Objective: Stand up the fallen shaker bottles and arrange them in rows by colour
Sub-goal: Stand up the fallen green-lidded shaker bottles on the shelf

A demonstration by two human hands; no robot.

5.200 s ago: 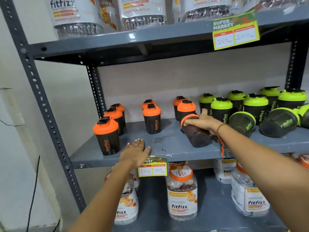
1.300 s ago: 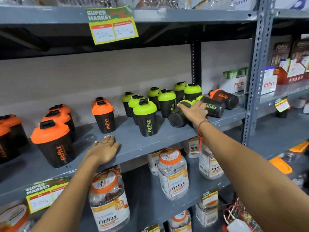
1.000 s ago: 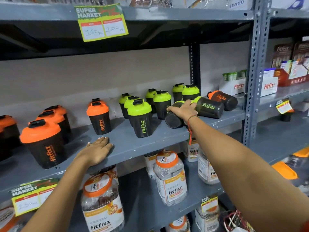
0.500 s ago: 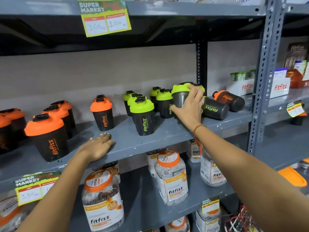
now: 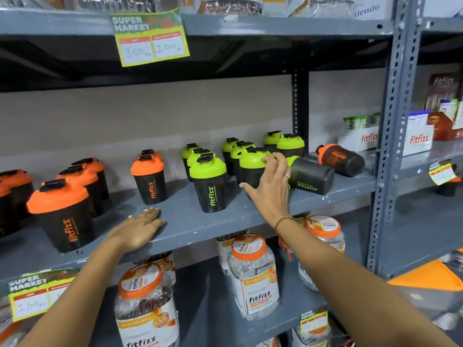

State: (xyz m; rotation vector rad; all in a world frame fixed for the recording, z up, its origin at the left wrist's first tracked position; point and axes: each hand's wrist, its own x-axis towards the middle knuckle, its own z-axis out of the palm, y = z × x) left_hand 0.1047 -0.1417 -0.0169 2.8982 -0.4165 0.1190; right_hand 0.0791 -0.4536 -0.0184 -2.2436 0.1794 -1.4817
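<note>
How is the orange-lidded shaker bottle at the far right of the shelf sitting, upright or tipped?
Tipped. The orange-lidded black shaker bottle lies on its side, lid pointing left, on the grey metal shelf.

— Printed on the upright shakers (image 5: 210, 186), the fallen green-lidded one (image 5: 309, 175) and the jars (image 5: 253, 276) below?
— "fitfizz", also on white boxes (image 5: 418, 139) at right.
— And the yellow tag (image 5: 150, 37) overhead?
— "SUPER MARKET", handwritten "160" and "100".
</note>
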